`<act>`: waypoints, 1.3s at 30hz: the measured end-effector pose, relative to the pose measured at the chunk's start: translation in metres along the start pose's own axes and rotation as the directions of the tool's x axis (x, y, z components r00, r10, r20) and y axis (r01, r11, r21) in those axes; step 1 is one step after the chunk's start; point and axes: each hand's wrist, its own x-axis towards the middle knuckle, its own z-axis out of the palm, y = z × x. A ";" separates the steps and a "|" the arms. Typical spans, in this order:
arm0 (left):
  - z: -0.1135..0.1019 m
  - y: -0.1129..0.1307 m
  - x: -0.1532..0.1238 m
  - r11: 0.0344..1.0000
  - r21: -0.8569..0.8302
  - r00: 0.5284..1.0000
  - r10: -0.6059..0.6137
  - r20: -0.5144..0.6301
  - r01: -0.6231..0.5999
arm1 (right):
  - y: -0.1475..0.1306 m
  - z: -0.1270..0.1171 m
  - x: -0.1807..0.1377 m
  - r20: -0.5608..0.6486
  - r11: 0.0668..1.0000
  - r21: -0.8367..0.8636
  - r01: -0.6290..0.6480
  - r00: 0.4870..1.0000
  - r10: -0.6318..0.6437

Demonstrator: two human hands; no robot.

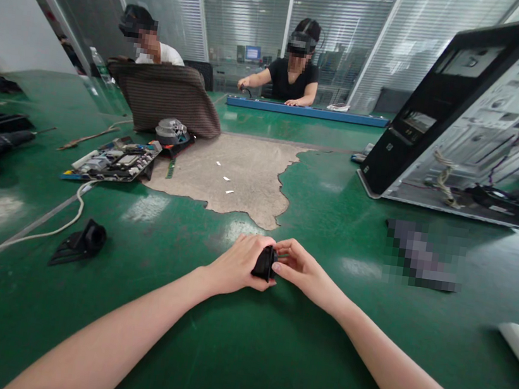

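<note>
Left hand (245,263) grips the black part (263,265) over the table's (228,356) near middle; right hand (304,272), half-curled, touches its side, grip unclear. Steady left, light right should suit. Another black piece (83,243) lies left, circuit board (115,159) beyond.

HP logo (389,147), on black computer tower (437,95)

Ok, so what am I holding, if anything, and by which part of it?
A black part: your left grip is around its left side; your right grip has its thumb against the right edge.
</note>
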 end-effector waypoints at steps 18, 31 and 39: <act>0.000 0.000 0.000 1.000 0.005 1.000 -0.010 0.002 0.010 | -0.004 0.000 -0.003 0.057 0.998 -0.039 0.039 0.998 -0.036; -0.001 0.000 0.000 1.000 -0.009 1.000 -0.007 -0.002 0.007 | -0.004 0.003 -0.001 -0.022 0.999 -0.037 0.009 1.000 -0.009; -0.001 0.001 0.001 1.000 -0.010 1.000 -0.009 -0.013 0.009 | -0.003 0.003 -0.003 -0.011 0.999 0.029 0.041 0.999 -0.041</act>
